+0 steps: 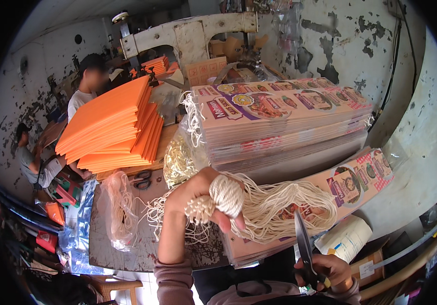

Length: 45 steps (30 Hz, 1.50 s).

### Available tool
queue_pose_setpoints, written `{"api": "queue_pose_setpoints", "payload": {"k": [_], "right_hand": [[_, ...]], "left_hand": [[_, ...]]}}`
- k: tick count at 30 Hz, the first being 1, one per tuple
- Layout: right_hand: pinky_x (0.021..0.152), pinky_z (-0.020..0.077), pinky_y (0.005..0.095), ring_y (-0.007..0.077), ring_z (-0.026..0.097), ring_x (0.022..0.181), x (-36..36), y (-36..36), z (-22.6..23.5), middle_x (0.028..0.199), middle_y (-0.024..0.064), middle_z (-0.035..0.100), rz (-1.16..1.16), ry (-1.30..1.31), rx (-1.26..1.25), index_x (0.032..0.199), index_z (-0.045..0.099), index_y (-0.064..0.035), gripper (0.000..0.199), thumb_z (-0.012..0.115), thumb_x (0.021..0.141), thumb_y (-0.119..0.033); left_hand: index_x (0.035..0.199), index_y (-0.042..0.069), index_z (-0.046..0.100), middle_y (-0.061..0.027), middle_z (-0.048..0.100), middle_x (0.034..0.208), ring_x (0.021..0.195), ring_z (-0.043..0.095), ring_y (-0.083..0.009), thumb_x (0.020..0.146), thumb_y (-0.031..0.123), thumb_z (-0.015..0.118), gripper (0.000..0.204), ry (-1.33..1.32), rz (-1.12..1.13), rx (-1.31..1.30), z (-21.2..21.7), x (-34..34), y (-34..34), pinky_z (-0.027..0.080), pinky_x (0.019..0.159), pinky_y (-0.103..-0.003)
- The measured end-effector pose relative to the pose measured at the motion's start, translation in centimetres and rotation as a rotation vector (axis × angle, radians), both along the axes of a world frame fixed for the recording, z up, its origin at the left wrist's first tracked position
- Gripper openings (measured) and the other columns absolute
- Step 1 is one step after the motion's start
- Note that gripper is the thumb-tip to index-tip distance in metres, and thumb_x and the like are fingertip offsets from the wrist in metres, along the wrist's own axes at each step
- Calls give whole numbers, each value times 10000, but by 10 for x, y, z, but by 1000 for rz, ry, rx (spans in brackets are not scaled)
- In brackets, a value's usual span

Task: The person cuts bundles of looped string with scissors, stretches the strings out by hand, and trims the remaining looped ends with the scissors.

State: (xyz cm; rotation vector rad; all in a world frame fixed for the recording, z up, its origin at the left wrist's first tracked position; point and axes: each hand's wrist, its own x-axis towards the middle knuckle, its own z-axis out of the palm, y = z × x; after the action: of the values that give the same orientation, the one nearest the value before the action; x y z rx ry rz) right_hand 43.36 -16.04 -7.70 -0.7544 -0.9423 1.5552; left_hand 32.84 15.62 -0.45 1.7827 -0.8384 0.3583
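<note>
My left hand is closed around a thick hank of cream cord. A tight wrap of the same cord bulges at the fingers, and cut-looking ends bunch beside the thumb. The hank's long loops trail right over a low stack of printed brown sheets. Near the lower right, my right hand grips a pair of scissors by the handles, blades pointing up toward the loops. The blades seem close together and look apart from the cord. Loose cord strands lie left of my left wrist.
A tall stack of printed sheets with white string handles stands behind the hank. Orange folded pieces pile up at left. Other scissors, a bag of pale pink cord and a white roll lie around. Two people sit beyond.
</note>
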Motion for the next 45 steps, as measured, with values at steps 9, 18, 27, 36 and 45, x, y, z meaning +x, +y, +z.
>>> {"api": "queue_pose_setpoints", "payload": {"k": [9, 18, 27, 36, 45], "right_hand": [[809, 377, 363, 243, 457, 938, -22, 45, 4, 977, 154, 397, -85, -129, 41, 989, 415, 3, 579, 701, 624, -344], [778, 382, 338, 225, 470, 893, -30, 54, 7, 943, 143, 422, -92, -113, 7, 993, 425, 6, 590, 707, 617, -352], [747, 387, 314, 208, 482, 848, -33, 64, 9, 908, 132, 447, -112, -60, 2, 997, 436, 8, 601, 713, 611, -359], [636, 367, 266, 164, 445, 730, -32, 94, 28, 967, 155, 458, -268, -63, 56, 1028, 423, 25, 775, 690, 552, -526], [558, 344, 192, 70, 453, 633, -18, 100, 26, 722, 30, 491, -107, -165, -4, 952, 491, -3, 512, 721, 589, -281]], "left_hand": [[704, 39, 635, -54, 627, 699, 647, 587, -199, 570, 208, 715, 230, 91, -74, -133, -8, 8, -10, 444, 605, -287], [513, -7, 477, -66, 451, 470, 380, 444, -184, 612, 471, 582, 499, 55, 137, -173, -4, -1, -21, 303, 357, -268], [557, -11, 518, -67, 510, 512, 423, 500, -180, 570, 462, 621, 485, 149, 270, -268, -5, -13, -31, 368, 390, -252], [924, 13, 578, -111, 572, 799, 724, 558, -267, 665, 265, 676, 374, 357, 154, 316, -10, 0, -21, 430, 600, -344], [681, -16, 567, -68, 549, 525, 432, 544, -157, 770, 204, 580, 238, 193, -67, 98, -13, 8, 11, 414, 384, -243]]}}
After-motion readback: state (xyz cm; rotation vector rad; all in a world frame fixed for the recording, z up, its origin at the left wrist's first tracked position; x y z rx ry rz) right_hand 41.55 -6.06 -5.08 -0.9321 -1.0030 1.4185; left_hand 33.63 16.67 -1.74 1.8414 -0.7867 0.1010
